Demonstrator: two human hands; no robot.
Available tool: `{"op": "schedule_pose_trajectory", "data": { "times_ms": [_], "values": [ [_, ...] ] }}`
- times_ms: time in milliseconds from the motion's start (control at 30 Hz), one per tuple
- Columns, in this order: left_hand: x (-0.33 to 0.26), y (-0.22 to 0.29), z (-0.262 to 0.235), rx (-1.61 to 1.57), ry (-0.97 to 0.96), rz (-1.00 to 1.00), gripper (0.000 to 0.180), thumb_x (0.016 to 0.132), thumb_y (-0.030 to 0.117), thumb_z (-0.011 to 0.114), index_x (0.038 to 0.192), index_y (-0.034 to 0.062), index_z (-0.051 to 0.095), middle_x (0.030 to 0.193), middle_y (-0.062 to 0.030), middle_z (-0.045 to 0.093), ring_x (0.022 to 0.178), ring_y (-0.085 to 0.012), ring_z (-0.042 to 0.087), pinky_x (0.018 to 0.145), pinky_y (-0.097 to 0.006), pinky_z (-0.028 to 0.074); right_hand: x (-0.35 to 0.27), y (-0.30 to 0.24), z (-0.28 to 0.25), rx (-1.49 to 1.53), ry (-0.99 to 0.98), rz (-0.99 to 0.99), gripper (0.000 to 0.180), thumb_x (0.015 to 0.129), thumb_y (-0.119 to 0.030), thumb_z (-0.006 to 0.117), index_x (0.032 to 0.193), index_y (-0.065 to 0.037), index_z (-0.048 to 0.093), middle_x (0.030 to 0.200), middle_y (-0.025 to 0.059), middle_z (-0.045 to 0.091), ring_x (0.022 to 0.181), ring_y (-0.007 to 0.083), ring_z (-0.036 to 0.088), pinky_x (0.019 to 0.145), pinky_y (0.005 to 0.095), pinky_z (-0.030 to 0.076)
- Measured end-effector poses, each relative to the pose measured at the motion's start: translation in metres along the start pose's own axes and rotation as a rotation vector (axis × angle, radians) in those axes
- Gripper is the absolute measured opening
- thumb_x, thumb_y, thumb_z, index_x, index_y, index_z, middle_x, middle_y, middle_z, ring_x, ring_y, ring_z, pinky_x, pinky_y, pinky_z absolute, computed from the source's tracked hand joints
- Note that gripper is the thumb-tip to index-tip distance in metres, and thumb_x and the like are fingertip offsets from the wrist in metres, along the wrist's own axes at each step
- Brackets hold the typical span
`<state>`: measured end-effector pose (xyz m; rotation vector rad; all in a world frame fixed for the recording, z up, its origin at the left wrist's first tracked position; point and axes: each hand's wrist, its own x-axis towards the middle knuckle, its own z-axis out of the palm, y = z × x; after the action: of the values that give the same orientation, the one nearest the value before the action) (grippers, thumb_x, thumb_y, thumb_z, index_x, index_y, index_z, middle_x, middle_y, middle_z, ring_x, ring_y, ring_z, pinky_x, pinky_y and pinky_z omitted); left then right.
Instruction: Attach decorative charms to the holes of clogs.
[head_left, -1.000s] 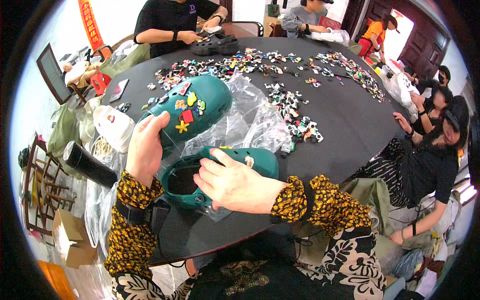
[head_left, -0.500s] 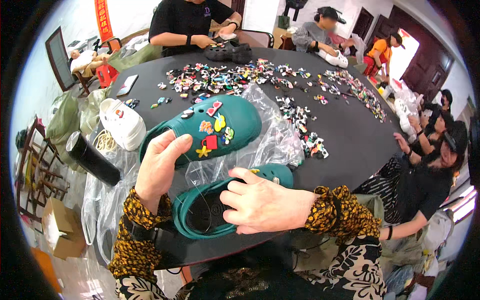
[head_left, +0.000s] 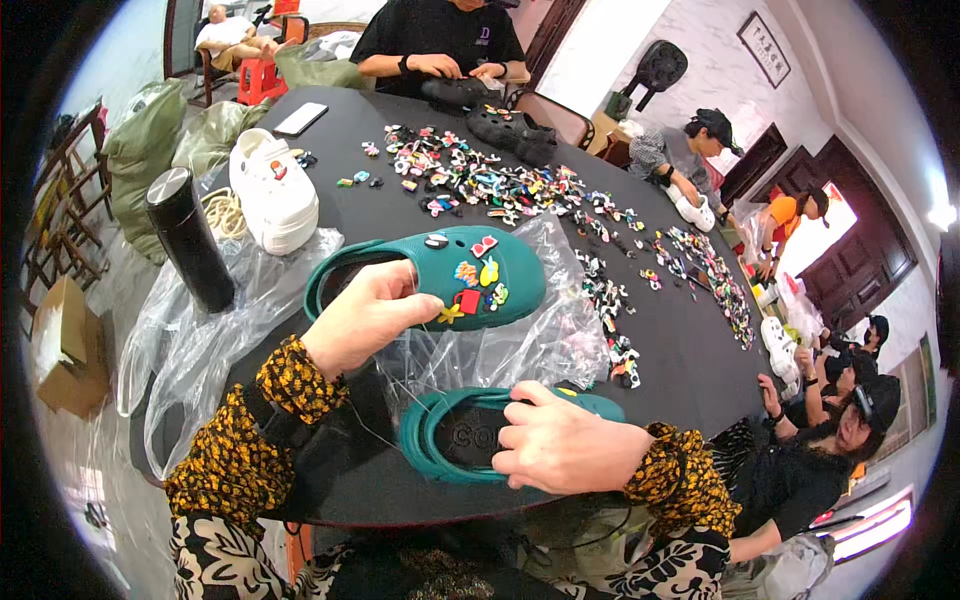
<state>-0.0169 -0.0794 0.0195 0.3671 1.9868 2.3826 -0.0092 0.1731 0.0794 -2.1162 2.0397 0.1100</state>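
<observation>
- The clogs are dark green, with black inside.
- The charms on one clog are red, yellow and orange.
- The sleeves are black with small yellow pattern.
- The table is dark grey.
- The bottle is black.
- The stool is red.

Across the table, a purple letter with smaller, unreadable print beneath it is standing out on a black T-shirt. High on the far wall, dark characters are running along a white, dark-framed sign. Inside the nearer green clog, dark raised letters are showing on the black insole, beside the right hand.
</observation>
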Motion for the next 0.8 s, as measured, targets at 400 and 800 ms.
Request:
{"op": "schedule_pose_trajectory", "data": {
  "times_ms": [400,800],
  "values": [
    [-0.002,-0.012,0.02,0.021,-0.095,0.009,0.041,0.083,-0.001,0.053,0.125,-0.0037,0.052,0.113,-0.0011,0.061,0.102,-0.0068,0.054,0.092,-0.025,0.042,0.009,0.071,-0.007,0.063,0.887,0.372,0.027,0.084,-0.003,0.06,0.11,0.002,0.06,0.112,0.017,0.06,0.105,0.0329,0.057,0.092,0.0397,0.045],
    [-0.002,-0.036,0.027,0.227,-0.156,0.065,0.035,0.087,-0.003,0.051,0.122,-0.0016,0.053,0.103,0.003,0.059,0.091,-0.0032,0.051,0.082,-0.022,0.044,0.02,0.091,0.014,0.008,0.6,0.454,0.023,0.084,-0.003,0.059,0.107,0.001,0.061,0.108,0.0166,0.059,0.1,0.0332,0.057,0.087,0.0388,0.048]
  ]
}}
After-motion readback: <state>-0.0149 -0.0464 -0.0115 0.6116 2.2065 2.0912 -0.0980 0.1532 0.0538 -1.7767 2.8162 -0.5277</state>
